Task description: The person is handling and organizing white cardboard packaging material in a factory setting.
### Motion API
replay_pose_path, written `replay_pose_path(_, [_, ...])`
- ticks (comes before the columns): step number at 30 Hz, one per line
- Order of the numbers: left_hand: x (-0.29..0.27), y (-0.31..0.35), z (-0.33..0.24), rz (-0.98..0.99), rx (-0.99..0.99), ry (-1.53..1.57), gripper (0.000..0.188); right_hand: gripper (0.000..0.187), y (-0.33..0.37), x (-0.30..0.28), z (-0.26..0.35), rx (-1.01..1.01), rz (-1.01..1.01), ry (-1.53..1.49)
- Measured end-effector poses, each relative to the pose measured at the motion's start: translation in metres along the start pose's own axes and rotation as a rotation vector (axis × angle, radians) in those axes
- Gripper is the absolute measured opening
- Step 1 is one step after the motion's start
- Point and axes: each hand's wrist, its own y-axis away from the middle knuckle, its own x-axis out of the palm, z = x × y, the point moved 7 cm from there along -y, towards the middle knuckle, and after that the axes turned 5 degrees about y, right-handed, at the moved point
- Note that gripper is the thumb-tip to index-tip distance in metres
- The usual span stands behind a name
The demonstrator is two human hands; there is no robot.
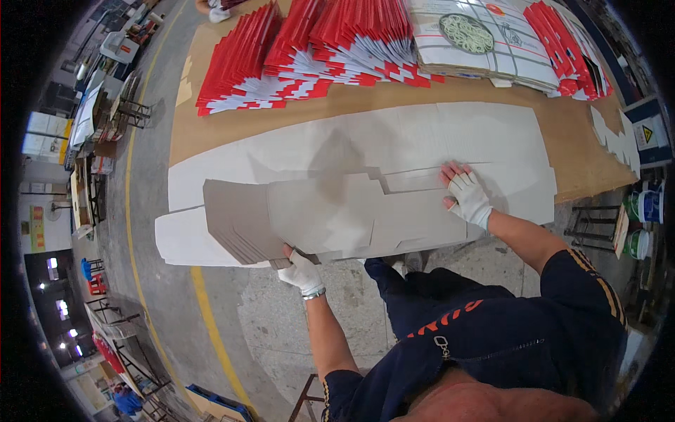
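A fanned stack of flat die-cut cardboard blanks (316,211), grey side up, lies along the near edge of the table. My left hand (302,273), in a white fingerless glove, grips the near left edge of this stack, its thumb on top and its other fingers hidden below. My right hand (465,193), gloved the same way, rests flat on the right part of the blanks with its fingers spread. Beneath and beyond the stack lies a long white cardboard sheet (436,130) with stepped edges.
Red-and-white folded cartons (337,49) stand fanned in rows at the far side of the brown table (186,141). Beside them are strapped white printed cartons (485,42). A cut white scrap (615,141) lies at the right edge. Another person's gloved hand (219,14) shows at the far left corner.
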Motion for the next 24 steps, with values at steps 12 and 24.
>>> replay_pose_path(12, [0.003,0.005,-0.004,0.029,-0.1,0.225,0.024,0.067,0.005,-0.002,-0.003,0.011,0.021,-0.005])
replay_pose_path(24, [0.007,-0.004,-0.003,0.089,-0.242,0.285,0.023,0.067,0.005,0.002,-0.008,0.005,0.062,-0.025])
